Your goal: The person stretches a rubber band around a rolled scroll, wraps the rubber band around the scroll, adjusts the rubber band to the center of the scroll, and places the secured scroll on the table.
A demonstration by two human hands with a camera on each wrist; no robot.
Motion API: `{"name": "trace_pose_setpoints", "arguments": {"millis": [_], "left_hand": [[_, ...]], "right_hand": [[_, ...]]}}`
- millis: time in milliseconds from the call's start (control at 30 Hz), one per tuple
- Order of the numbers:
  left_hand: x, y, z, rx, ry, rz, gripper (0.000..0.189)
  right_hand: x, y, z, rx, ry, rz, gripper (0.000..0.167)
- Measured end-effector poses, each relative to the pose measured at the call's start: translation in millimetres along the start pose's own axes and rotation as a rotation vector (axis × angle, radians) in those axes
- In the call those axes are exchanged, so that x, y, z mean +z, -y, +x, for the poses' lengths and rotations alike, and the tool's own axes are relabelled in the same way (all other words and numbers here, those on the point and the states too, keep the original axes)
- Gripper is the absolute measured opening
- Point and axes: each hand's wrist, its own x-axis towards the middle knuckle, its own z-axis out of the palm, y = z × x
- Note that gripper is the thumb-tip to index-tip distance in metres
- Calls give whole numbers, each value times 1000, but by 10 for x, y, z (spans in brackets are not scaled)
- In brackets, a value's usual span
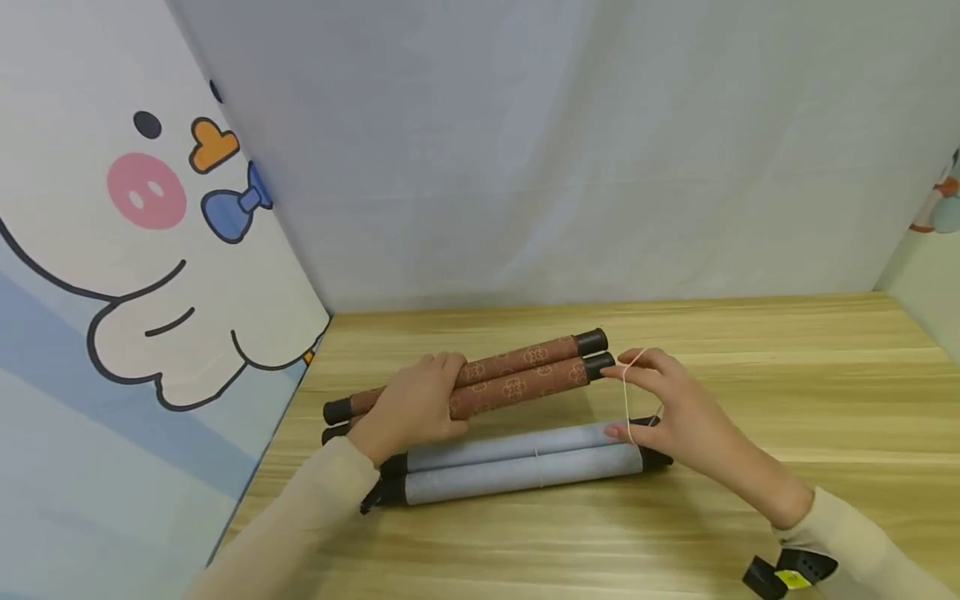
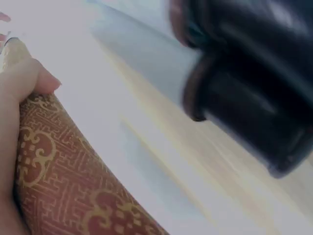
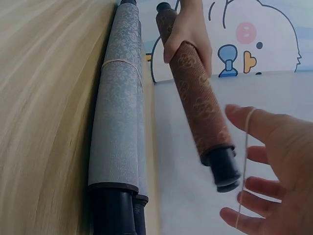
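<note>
My left hand [image 1: 416, 404] grips a pair of brown scrolls [image 1: 517, 387] side by side. They have gold patterns and dark end knobs, and tilt up to the right. In the left wrist view, the thumb lies along the patterned brown scroll [image 2: 63, 166]. My right hand [image 1: 690, 417] is just past the scrolls' right end, thumb and fingers spread apart. A thin pale rubber band [image 1: 626, 396] is looped around these digits and stretched between them. The right wrist view shows the band [image 3: 245, 147] running from thumb to fingers, beside the scroll's black knob [image 3: 222, 166].
Two pale blue scrolls [image 1: 525, 467] with black ends lie on the wooden table [image 1: 787, 358] in front, a thin band [image 3: 120, 61] around their middle. A white curtain [image 1: 562, 167] stands behind. On the left is a panel with a cartoon bird [image 1: 150, 250].
</note>
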Motion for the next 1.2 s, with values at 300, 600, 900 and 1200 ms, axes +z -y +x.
{"name": "trace_pose_setpoints", "arguments": {"millis": [300, 600, 900, 1200], "left_hand": [[-89, -334, -308, 81, -104, 4, 81], [-10, -488, -450, 207, -168, 184, 83], [27, -541, -526, 203, -137, 161, 89], [16, -492, -481, 175, -136, 138, 85]], "right_hand": [[101, 71, -13, 198, -4, 349, 69], [126, 160, -23, 365, 71, 622, 47], [63, -10, -57, 507, 76, 749, 26], [-140, -194, -97, 430, -38, 754, 15]]}}
